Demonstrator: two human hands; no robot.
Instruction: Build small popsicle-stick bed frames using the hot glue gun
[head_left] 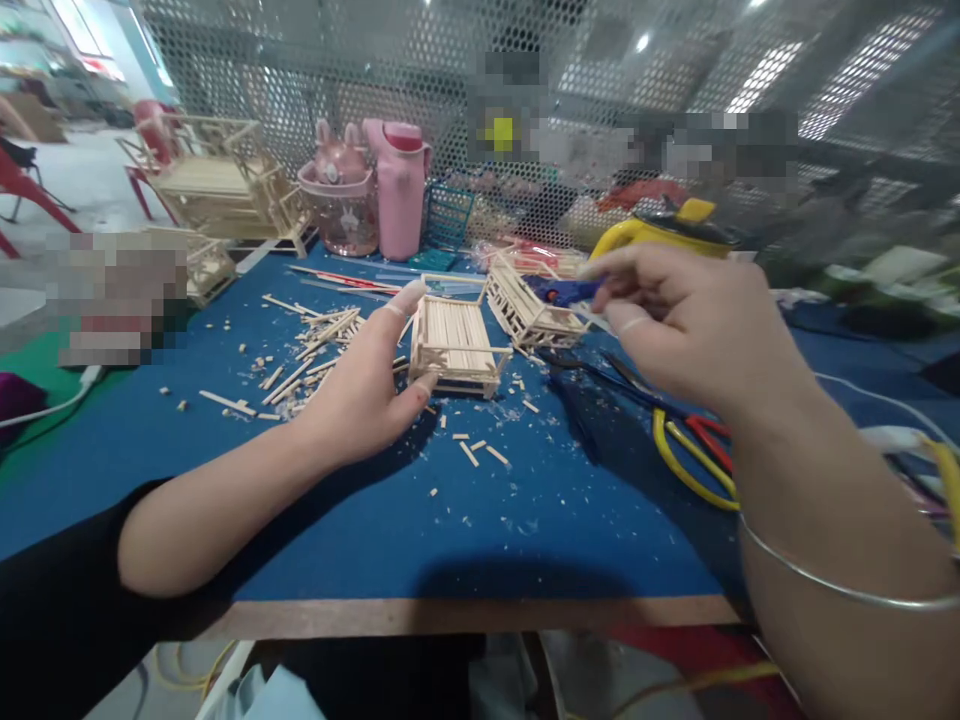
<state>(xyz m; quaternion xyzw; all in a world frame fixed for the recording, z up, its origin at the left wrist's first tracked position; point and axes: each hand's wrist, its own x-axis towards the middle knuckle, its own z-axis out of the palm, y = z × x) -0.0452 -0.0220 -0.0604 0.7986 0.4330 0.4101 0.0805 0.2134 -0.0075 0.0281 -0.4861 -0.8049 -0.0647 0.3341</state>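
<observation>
Silver bracelet (847, 593) encircles right forearm (787, 440); right hand (675, 312) is narrow, contents indeterminable; left hand (367, 378) grips stick model (456, 340) from 9 o'clock.

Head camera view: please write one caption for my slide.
Left hand holding a small stick-built model over a blue table strewn with sticks; right hand hovering nearby.

A craft workshop is indicated by wooden offcuts (289, 381) strewn at centre left and 2 stick-built models (456, 337) at centre.
</observation>
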